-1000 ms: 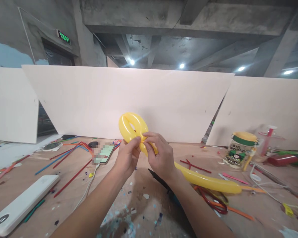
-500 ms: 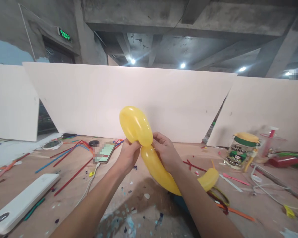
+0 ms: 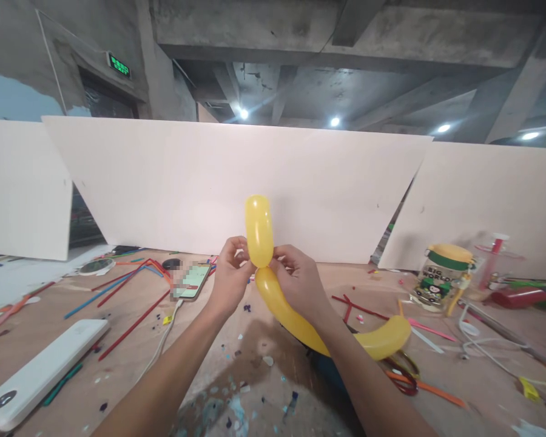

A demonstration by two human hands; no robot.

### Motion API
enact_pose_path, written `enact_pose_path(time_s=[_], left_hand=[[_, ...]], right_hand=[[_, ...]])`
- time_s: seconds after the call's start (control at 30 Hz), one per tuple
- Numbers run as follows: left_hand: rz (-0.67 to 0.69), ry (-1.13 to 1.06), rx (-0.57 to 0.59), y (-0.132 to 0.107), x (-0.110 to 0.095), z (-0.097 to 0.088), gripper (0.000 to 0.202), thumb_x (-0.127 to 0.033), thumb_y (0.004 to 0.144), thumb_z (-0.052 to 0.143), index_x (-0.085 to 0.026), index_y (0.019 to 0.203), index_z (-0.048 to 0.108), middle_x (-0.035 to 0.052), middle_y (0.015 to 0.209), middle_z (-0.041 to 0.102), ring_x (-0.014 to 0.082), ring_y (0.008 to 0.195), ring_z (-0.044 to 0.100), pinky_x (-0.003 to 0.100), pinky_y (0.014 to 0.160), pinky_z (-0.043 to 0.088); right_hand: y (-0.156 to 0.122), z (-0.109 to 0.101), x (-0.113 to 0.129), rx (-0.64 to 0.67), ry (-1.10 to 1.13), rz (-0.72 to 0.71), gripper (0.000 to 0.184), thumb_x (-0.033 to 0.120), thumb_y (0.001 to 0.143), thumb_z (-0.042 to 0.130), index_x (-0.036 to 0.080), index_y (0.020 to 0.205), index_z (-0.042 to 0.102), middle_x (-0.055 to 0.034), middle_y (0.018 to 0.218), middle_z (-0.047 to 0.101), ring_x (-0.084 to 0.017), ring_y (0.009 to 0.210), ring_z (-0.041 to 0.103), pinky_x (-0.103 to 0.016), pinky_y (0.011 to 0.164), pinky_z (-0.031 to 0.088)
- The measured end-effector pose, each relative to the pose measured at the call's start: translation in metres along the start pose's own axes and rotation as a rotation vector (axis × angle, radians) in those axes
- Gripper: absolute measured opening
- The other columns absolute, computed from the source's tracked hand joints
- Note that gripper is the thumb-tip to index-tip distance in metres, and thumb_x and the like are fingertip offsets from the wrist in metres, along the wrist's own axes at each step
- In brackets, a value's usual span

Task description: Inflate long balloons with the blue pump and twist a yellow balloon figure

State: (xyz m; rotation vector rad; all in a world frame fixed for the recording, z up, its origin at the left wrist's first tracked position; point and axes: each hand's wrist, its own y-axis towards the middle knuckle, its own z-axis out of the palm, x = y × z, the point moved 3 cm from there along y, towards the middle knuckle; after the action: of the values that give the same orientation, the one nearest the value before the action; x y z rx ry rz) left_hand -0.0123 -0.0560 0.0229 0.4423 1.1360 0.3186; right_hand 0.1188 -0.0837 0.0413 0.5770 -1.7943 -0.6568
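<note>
A long yellow balloon (image 3: 259,229) is held above the table, pinched in at a narrow twist. Its short upper section stands upright, while the longer section curves down and right beneath my right forearm to a rounded end. My left hand (image 3: 231,270) is closed with its fingertips on the left side of the twist. On the other side, my right hand (image 3: 295,276) is closed with thumb and fingers at the same narrow place. The fingers hide part of the twist itself. Under my right forearm lies something dark blue (image 3: 330,370), mostly covered.
At left lie a white power bank (image 3: 45,370), a phone (image 3: 195,280) on a cable and several uninflated balloons (image 3: 134,325). A jar with a yellow lid (image 3: 442,279) and a red pump-like item (image 3: 521,297) are at right. White boards (image 3: 236,176) stand behind the table.
The balloon's upper section has turned from leaning left, with a wide folded look, to upright and narrow. My left hand has shifted slightly left and up. The balloon's tail end has swung right.
</note>
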Motion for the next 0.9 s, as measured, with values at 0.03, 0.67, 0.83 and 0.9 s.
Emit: enact_pose_path(time_s=[0.03,0.67,0.83,0.9], left_hand=[[0.052,0.054,0.016,0.000,-0.003,0.000,0.032,-0.019,0.062,0.075,-0.021,0.091,0.062,0.0010,0.087,0.066,0.0140,0.075,0.060,0.023,0.065,0.045],[-0.224,0.265,0.380,0.011,-0.005,-0.018,0.013,-0.018,0.059,0.075,-0.020,0.071,0.076,0.0033,0.072,0.072,0.0208,0.069,0.064,0.034,0.071,0.051],[-0.236,0.326,0.455,0.007,-0.014,-0.014,0.015,-0.015,0.062,0.073,-0.022,0.075,0.076,0.0033,0.075,0.072,0.0211,0.070,0.064,0.034,0.072,0.051],[-0.237,0.348,0.480,0.005,-0.019,-0.012,0.014,-0.015,0.064,0.072,-0.022,0.075,0.076,0.0032,0.075,0.072,0.0203,0.069,0.064,0.033,0.073,0.050]], right_hand=[[0.000,0.000,0.001,0.007,-0.007,-0.001,0.017,0.021,0.085,0.049,0.022,0.092,0.065,-0.0048,0.089,0.065,-0.017,0.076,0.060,-0.027,0.061,0.049],[-0.005,-0.002,0.018,0.063,-0.318,-0.154,0.017,0.011,0.083,0.045,0.021,0.083,0.060,-0.0012,0.078,0.062,-0.015,0.069,0.056,-0.026,0.063,0.040],[-0.005,-0.003,0.015,0.039,-0.375,-0.162,0.018,0.011,0.079,0.050,0.021,0.078,0.065,-0.0007,0.071,0.060,-0.014,0.064,0.053,-0.026,0.058,0.038],[-0.005,-0.003,0.014,0.001,-0.346,-0.162,0.019,0.010,0.077,0.051,0.021,0.075,0.067,0.0002,0.066,0.057,-0.013,0.060,0.051,-0.025,0.055,0.036]])
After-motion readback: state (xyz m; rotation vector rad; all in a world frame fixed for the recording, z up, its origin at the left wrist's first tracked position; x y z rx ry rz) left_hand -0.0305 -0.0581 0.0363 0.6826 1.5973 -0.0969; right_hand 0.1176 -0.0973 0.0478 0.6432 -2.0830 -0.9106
